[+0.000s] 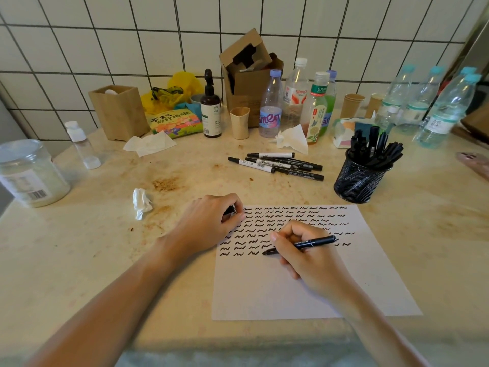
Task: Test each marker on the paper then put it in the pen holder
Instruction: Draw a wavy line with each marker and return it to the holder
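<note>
A white paper (pixel 304 290) lies on the counter, its upper half filled with rows of black squiggles. My right hand (pixel 307 258) grips a black marker (pixel 317 242), whose tip touches the paper at the end of the lowest row. My left hand (pixel 211 221) rests on the paper's top left corner, fingers curled round a black marker cap (pixel 229 210). Several more markers (pixel 275 165) lie loose on the counter beyond the paper. A black mesh pen holder (pixel 357 181) at the right holds several markers.
Bottles (pixel 271 104), a paper cup (pixel 239 123), a cardboard box (pixel 248 72) and tissues (pixel 292 139) crowd the back of the counter by the tiled wall. A plastic jar (pixel 29 173) stands far left; a crumpled tissue (pixel 142 202) lies near my left hand.
</note>
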